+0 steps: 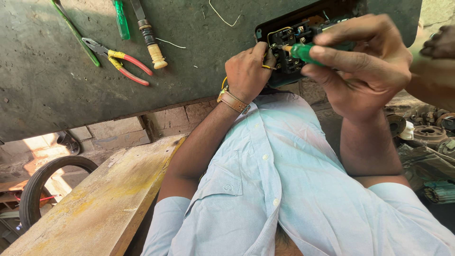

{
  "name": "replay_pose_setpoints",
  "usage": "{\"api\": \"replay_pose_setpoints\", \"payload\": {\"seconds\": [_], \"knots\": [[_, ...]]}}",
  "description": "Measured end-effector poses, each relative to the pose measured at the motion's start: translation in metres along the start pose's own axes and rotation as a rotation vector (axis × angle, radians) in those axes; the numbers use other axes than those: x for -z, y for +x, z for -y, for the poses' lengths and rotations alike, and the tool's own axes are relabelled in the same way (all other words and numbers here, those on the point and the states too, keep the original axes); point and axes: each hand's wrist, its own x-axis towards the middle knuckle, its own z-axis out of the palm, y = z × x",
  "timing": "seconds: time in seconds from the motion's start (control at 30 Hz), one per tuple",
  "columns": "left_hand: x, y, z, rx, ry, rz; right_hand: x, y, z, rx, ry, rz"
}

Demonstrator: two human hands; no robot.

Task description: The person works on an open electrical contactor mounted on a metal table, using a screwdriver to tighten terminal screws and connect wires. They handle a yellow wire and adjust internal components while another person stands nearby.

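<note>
Head view, looking down past a light blue shirt (284,175) onto a dark green worktable (57,85). Right hand (365,66) closed around a green-handled screwdriver (308,51), thumb and fingers wrapped along the handle, metal tip pointing left into a black electrical switch unit (294,45). Unit open on the table near the top edge of the frame, cover off, terminals and copper-coloured parts exposed; exact contact point of the tip hard to make out. Left hand (249,71) curled against the left side of the same unit, fingertips pinched at the terminals, apparently on a thin yellow wire (268,67); cannot tell how firmly. Brown-strapped wristwatch (233,101) on the left wrist. Well to the left on the table: pliers (121,64) with red and yellow grips, lying flat with handles spread; just beside them a tool with a pale wooden handle (154,52); a second green screwdriver (122,21) and a long green rod (76,33) further up. Loose white wire scrap (222,16) near the top centre. Another person's hand (441,42) at the right edge, apart from the work. Worn wooden bench (104,199) below the table, black tyre (42,178) at lower left, rusty metal parts (426,130) at right.
</note>
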Motion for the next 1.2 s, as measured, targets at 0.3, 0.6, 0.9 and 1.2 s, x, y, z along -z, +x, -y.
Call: {"api": "replay_pose_setpoints", "payload": {"seconds": [0.3,0.6,0.9,1.2], "knots": [[0.001,-0.002,0.005,-0.07,-0.048,0.044,0.001,0.002,0.006,-0.033,-0.039,-0.01],[0.009,0.002,0.006,-0.108,-0.102,0.075,-0.001,0.007,0.006,0.029,-0.081,0.063],[0.03,0.004,0.0,-0.047,-0.125,0.151,-0.001,-0.006,0.001,-0.255,0.011,0.002],[0.022,-0.005,-0.005,-0.085,-0.091,-0.011,0.004,-0.014,-0.009,-0.165,-0.033,-0.081]]}}
